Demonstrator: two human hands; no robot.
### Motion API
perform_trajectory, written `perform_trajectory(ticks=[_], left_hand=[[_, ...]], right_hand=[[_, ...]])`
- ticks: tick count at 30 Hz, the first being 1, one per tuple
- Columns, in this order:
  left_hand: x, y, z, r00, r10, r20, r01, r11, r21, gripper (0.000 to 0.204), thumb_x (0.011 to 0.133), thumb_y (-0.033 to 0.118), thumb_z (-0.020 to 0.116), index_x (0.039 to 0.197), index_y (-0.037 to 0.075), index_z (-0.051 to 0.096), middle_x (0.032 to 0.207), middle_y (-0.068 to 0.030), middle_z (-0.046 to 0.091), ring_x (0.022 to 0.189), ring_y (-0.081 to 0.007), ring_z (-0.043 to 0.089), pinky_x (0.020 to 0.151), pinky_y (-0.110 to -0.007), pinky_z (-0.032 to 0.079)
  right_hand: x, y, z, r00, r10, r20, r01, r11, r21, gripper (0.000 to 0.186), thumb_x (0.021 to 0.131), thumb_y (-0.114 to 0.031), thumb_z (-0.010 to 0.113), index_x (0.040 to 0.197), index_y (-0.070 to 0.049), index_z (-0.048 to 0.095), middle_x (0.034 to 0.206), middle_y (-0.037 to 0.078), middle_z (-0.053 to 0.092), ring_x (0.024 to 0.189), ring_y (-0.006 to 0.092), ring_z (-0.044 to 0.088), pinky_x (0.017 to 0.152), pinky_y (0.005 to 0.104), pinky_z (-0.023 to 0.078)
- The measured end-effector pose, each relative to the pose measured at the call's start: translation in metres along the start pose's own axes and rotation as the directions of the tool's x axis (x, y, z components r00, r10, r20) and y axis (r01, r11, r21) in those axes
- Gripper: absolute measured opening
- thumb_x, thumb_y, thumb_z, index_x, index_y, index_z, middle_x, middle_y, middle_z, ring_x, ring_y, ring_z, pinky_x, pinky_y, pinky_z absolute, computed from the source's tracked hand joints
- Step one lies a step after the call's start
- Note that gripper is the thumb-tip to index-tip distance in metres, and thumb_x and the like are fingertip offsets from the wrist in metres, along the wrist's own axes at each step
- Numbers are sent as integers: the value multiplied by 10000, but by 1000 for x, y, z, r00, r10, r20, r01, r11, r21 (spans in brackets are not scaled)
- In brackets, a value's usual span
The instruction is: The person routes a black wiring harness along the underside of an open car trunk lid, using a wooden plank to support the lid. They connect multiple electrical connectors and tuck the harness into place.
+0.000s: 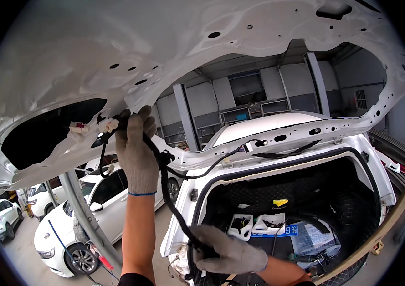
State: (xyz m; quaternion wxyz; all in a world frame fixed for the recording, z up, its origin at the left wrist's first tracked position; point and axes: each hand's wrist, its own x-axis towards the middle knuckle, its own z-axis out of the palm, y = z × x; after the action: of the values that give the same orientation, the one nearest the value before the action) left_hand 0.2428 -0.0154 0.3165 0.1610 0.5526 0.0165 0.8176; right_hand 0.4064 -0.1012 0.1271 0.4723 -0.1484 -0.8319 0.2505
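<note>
Currently, head view: I observe the gloved left hand closed on a black wiring harness at left of centre, beside a white connector under the tailgate; the gloved right hand grips its lower run, bottom centre. Lower right, a blue plate bears white characters; a pale sheet carries illegible print.

Hands: two, left hand and right hand | thick harness: one | pale connectors by left hand: at least two | tailgate: one | trunk: one | white trays inside: two | blue plate: one | yellow piece inside: one | grey posts: at least three | white cars at left: at least three
</note>
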Motion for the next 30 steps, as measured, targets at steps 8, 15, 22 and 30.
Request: perform_trajectory(ticks=[8,15,22,30], left_hand=[[-7,-5,0,998,-35,-48,33,999,-35,367,1000,263,579,1225,-26,551,1178,-151,701,990,-194,648,949,-353,510],[-4,-9,-9,999,-20,46,27,989,-147,314,1005,218,594,1255,33,552,1211,-128,678,994,-175,653,940,-362,508],[-1,-12,-24,982,-101,158,160,892,-423,169,956,106,667,1111,95,599,1096,-102,703,963,-210,677,900,-425,550],[2,-13,-24,978,-58,201,158,835,-527,194,945,82,677,1108,91,572,1064,-107,697,892,-214,683,851,-424,552]], right_hand=[[-27,24,-25,650,-500,-572,-20,742,-670,262,857,7,639,1118,17,658,951,170,688,747,318,670,689,387,549],[9,-13,-78,478,-640,-602,57,706,-706,222,827,68,627,1043,37,582,1037,148,663,782,297,609,686,388,523],[52,-30,-137,274,-865,-421,8,440,-898,259,794,52,665,1043,-7,618,962,107,651,682,197,543,564,330,465],[73,-64,-178,198,-935,-294,52,310,-949,278,850,-182,758,1085,-70,660,875,64,632,624,162,546,525,303,451]])
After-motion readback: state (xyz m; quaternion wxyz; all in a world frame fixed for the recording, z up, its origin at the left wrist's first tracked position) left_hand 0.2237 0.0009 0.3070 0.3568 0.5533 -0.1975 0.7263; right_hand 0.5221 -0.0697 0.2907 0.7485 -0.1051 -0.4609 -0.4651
